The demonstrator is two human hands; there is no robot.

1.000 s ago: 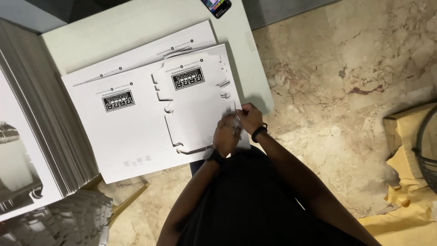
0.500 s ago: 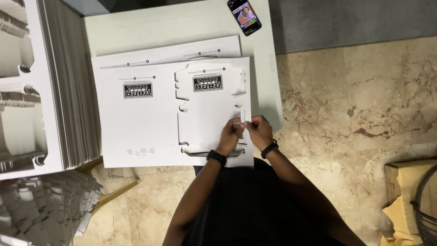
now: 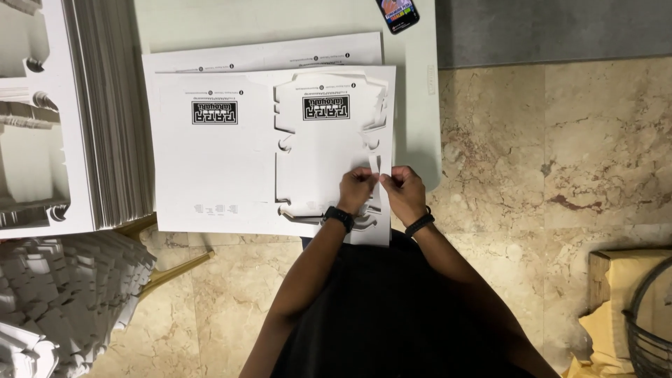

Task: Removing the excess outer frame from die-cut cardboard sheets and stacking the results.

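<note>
A small strip of white card (image 3: 374, 165) is pinched between the left hand (image 3: 357, 189) and the right hand (image 3: 404, 192), fingertips of both closed on it, just above the near right edge of a die-cut white sheet (image 3: 329, 140). That sheet is laid on a stack of similar printed sheets (image 3: 210, 168) on the pale counter (image 3: 413, 105), over a marble floor (image 3: 546, 154). Tall piles of sheets (image 3: 105, 112) are stacked at the left, loose cut-outs (image 3: 63, 301) heaped below them. A phone (image 3: 397, 14) is seen at the counter's far edge.

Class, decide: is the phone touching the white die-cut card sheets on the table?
Apart. The head view shows bare table between the phone and the top edge of the card sheets.
</note>
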